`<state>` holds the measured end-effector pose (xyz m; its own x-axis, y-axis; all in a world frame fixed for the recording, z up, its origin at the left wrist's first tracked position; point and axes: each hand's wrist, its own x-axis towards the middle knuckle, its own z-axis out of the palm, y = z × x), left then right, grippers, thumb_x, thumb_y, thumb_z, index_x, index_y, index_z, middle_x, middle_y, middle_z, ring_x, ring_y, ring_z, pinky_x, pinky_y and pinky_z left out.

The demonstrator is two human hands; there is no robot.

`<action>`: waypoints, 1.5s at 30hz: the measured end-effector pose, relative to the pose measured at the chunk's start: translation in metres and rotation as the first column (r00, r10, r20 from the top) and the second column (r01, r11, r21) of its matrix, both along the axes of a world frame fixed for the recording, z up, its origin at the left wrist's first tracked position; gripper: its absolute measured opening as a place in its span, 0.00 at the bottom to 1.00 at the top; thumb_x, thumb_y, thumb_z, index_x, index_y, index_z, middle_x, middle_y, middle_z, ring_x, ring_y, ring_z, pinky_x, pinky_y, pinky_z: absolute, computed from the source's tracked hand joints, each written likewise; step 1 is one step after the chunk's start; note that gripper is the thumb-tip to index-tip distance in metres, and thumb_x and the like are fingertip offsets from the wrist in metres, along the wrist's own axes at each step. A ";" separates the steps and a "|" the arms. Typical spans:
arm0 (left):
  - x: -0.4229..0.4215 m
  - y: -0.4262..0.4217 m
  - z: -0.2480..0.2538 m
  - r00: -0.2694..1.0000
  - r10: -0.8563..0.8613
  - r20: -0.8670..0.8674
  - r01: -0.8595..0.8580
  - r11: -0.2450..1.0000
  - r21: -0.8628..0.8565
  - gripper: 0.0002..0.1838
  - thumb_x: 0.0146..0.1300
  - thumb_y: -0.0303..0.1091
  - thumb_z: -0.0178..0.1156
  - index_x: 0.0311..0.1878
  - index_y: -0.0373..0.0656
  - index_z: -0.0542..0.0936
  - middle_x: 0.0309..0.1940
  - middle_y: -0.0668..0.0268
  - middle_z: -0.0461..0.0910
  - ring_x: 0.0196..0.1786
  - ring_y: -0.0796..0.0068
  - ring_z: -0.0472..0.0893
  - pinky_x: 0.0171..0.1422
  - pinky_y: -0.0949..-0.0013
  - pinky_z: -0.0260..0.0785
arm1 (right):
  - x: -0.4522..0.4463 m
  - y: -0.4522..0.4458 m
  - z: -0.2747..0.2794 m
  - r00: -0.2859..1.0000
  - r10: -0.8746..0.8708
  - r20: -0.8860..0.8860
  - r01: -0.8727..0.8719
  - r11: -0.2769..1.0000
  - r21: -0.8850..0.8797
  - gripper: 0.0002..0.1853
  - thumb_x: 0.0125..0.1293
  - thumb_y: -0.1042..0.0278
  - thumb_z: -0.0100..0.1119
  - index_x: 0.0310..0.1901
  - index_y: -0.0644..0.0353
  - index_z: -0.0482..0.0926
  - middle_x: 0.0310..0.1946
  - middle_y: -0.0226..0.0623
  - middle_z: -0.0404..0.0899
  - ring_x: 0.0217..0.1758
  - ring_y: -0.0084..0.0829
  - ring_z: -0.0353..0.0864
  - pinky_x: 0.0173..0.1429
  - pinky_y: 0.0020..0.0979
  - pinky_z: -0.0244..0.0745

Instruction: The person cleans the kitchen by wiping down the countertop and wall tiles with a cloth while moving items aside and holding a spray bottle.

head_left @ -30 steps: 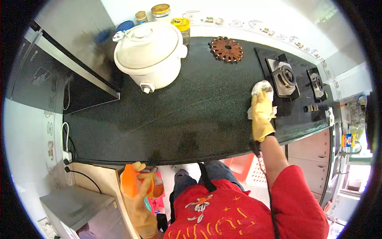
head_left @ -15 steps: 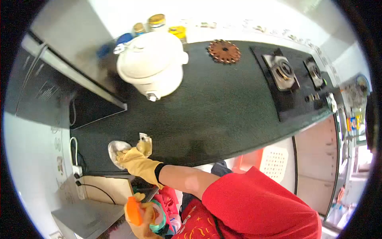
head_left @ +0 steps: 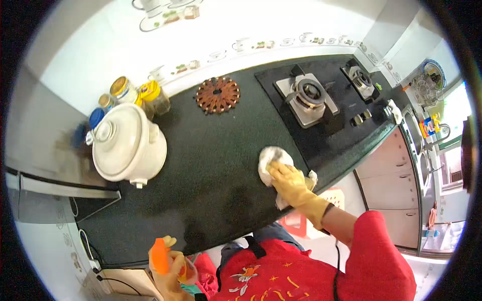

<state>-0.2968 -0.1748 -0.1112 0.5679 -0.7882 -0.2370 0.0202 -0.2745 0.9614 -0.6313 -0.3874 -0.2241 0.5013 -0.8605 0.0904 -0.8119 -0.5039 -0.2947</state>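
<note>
My right hand [head_left: 290, 183], in a yellow rubber glove, presses a crumpled white cloth [head_left: 273, 152] onto the dark countertop [head_left: 216, 160]. One end of the cloth trails beneath the hand toward the counter's front edge, and it has greyish smudges. At the lower left, my left hand [head_left: 173, 273], also gloved in yellow, grips a spray bottle [head_left: 160, 256] with an orange head. The bottle is held in front of the counter edge, its clear body partly hidden by the fingers.
A white lidded pot [head_left: 125, 145] stands at the left, with several jars [head_left: 123, 89] behind it. A brown wooden trivet [head_left: 218, 95] lies near the wall. The black gas stove [head_left: 346, 105] is to the right. Below the counter is a red-and-white plastic stool [head_left: 331, 199].
My right hand has swept the cloth from the counter's left end to the right, near the stove. The view has turned rightward. My left hand still holds the spray bottle.
</note>
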 end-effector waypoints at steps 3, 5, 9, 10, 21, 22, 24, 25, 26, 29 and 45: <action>-0.017 -0.009 -0.004 0.993 0.091 -0.068 -0.090 0.996 0.025 0.32 0.47 0.16 0.64 0.60 0.34 0.70 0.50 0.52 0.77 0.45 0.70 0.79 0.39 0.74 0.74 | 0.034 -0.099 -0.024 0.974 -0.225 0.005 0.225 0.973 -0.058 0.23 0.61 0.62 0.57 0.60 0.47 0.72 0.59 0.33 0.72 0.56 0.42 0.75 0.54 0.45 0.74; -0.025 -0.009 -0.003 0.994 0.047 -0.100 -0.056 0.995 -0.084 0.32 0.47 0.15 0.64 0.60 0.34 0.70 0.51 0.52 0.77 0.48 0.69 0.78 0.40 0.74 0.74 | 0.058 -0.169 -0.020 0.948 -0.318 -0.004 0.316 0.945 -0.078 0.23 0.64 0.61 0.54 0.61 0.47 0.70 0.60 0.31 0.71 0.59 0.39 0.73 0.53 0.48 0.74; -0.076 -0.025 0.047 0.994 0.088 -0.060 -0.091 0.995 -0.043 0.32 0.50 0.16 0.65 0.61 0.36 0.69 0.53 0.54 0.75 0.45 0.70 0.78 0.47 0.68 0.75 | 0.100 -0.278 -0.023 0.935 -0.355 -0.026 0.351 0.932 -0.095 0.24 0.66 0.61 0.51 0.64 0.48 0.69 0.63 0.31 0.70 0.63 0.37 0.71 0.57 0.53 0.72; -0.099 -0.037 0.070 0.955 0.210 -0.208 -0.221 0.975 -0.027 0.31 0.54 0.15 0.64 0.62 0.35 0.68 0.54 0.53 0.75 0.42 0.69 0.79 0.52 0.64 0.77 | 0.108 -0.294 -0.015 0.931 -0.363 -0.025 0.361 0.930 -0.066 0.23 0.66 0.63 0.50 0.63 0.49 0.70 0.62 0.31 0.71 0.63 0.38 0.71 0.58 0.50 0.72; -0.058 -0.022 0.026 0.983 -0.029 -0.179 0.041 0.997 0.065 0.31 0.54 0.16 0.65 0.63 0.34 0.68 0.57 0.51 0.74 0.44 0.66 0.80 0.51 0.64 0.75 | 0.123 -0.300 -0.016 0.994 -0.094 0.063 0.089 0.992 0.087 0.24 0.62 0.73 0.51 0.61 0.43 0.74 0.62 0.27 0.73 0.64 0.36 0.73 0.66 0.30 0.69; -0.048 -0.019 0.017 0.986 -0.033 -0.165 0.049 0.994 0.098 0.32 0.50 0.16 0.66 0.61 0.36 0.69 0.55 0.52 0.74 0.43 0.68 0.80 0.47 0.67 0.74 | 0.126 -0.284 -0.020 1.000 0.010 0.015 -0.009 1.000 -0.025 0.24 0.62 0.73 0.51 0.60 0.42 0.74 0.63 0.26 0.72 0.64 0.35 0.73 0.66 0.30 0.70; -0.042 -0.013 0.014 0.989 -0.033 -0.146 0.052 0.990 0.130 0.34 0.45 0.16 0.67 0.59 0.38 0.70 0.53 0.53 0.75 0.42 0.70 0.80 0.43 0.70 0.74 | 0.127 -0.251 -0.018 0.996 0.082 -0.041 -0.082 0.997 -0.011 0.23 0.61 0.72 0.51 0.58 0.40 0.75 0.62 0.24 0.73 0.62 0.36 0.75 0.63 0.32 0.73; -0.043 -0.012 0.015 0.986 -0.039 -0.159 0.057 0.993 0.107 0.34 0.45 0.15 0.68 0.59 0.38 0.70 0.53 0.53 0.76 0.40 0.71 0.81 0.44 0.69 0.74 | 0.122 -0.232 -0.012 0.977 0.188 -0.099 -0.192 0.981 -0.027 0.23 0.61 0.72 0.51 0.58 0.39 0.76 0.63 0.22 0.73 0.61 0.37 0.75 0.62 0.33 0.74; -0.043 -0.011 0.016 0.984 -0.047 -0.174 0.061 0.995 0.081 0.34 0.44 0.15 0.69 0.58 0.37 0.70 0.52 0.52 0.76 0.38 0.71 0.81 0.45 0.67 0.75 | 0.117 -0.211 -0.001 0.953 0.265 -0.145 -0.264 0.964 0.029 0.24 0.60 0.73 0.52 0.58 0.39 0.76 0.64 0.21 0.71 0.61 0.37 0.75 0.62 0.33 0.74; -0.035 -0.003 0.008 0.982 -0.187 0.039 0.184 0.980 0.073 0.32 0.45 0.14 0.69 0.57 0.36 0.71 0.50 0.53 0.78 0.39 0.71 0.82 0.46 0.67 0.76 | 0.087 -0.167 -0.019 0.872 0.457 -0.173 -0.463 0.886 0.007 0.27 0.57 0.72 0.57 0.59 0.39 0.75 0.63 0.23 0.72 0.59 0.36 0.76 0.59 0.34 0.75; -0.062 -0.006 0.012 0.983 0.065 -0.169 -0.058 0.997 0.050 0.34 0.53 0.25 0.70 0.63 0.34 0.68 0.56 0.54 0.74 0.51 0.70 0.77 0.59 0.67 0.70 | 0.272 -0.331 -0.081 0.920 0.390 0.017 -0.368 0.880 -0.301 0.13 0.65 0.71 0.50 0.50 0.56 0.79 0.52 0.40 0.79 0.57 0.36 0.77 0.58 0.31 0.72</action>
<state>-0.3588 -0.1808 -0.0996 0.5632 -0.7393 -0.3691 0.2009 -0.3107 0.9290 -0.3593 -0.7186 -0.3052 0.7660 -0.5368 0.3538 -0.5230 -0.8403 -0.1427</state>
